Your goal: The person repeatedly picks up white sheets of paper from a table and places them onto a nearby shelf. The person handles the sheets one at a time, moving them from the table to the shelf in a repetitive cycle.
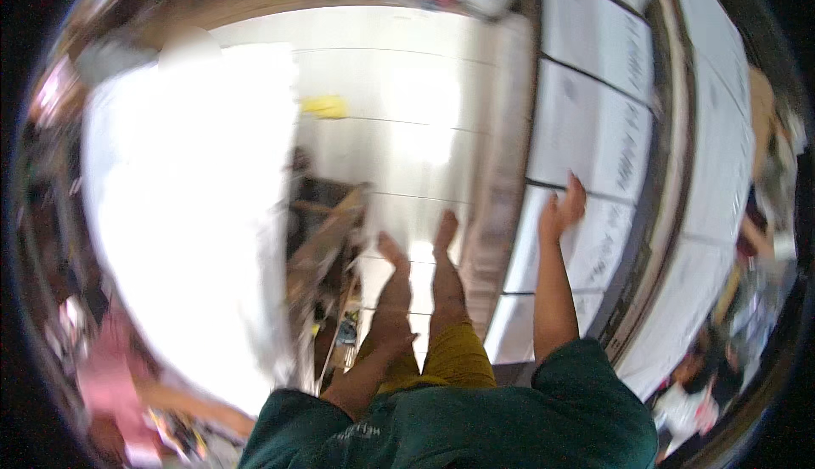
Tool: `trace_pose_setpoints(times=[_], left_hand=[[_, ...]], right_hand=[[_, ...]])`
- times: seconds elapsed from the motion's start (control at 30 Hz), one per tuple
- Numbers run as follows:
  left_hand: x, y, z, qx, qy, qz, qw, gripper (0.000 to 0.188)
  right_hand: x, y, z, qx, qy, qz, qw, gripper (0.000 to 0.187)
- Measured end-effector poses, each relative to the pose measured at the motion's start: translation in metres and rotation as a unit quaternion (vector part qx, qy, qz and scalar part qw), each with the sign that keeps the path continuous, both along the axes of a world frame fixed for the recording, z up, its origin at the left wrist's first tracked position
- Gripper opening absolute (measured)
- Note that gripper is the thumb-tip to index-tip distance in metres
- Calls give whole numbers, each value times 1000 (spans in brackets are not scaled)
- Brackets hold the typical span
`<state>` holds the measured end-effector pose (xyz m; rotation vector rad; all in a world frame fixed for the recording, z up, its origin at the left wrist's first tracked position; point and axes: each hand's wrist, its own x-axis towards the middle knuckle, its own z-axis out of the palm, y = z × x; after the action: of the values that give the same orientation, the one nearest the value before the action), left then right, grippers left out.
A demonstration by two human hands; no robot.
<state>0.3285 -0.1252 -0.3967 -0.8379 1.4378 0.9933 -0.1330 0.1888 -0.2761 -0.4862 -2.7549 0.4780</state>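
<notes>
My right hand [564, 206] reaches out over a row of white rectangular boxes [586, 121] with dark marks along one side. Its thumb stands apart from the fingers, and I see nothing held in it. Whether it touches the box below it I cannot tell. Down by my left thigh hangs my left hand [397, 339], blurred, its fingers mostly indistinct. On that side, the nearest thing is a wooden frame [327, 244] next to a large, overexposed white surface [191, 206].
A yellow cloth-like item [325, 106] lies on the pale tiled floor [395, 159] ahead of my bare feet. Beyond a dark rail on the right runs another row of white boxes [713, 121]. A person in pink [119, 367] is at the lower left. Blurred clutter rings the edges.
</notes>
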Motion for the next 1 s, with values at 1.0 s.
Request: trace_pose_setpoints(times=[1.0], left_hand=[[-309,-288,445,-607,430,111,659,37]], right_hand=[[-41,-156,178,-123,-331,473,807,43]])
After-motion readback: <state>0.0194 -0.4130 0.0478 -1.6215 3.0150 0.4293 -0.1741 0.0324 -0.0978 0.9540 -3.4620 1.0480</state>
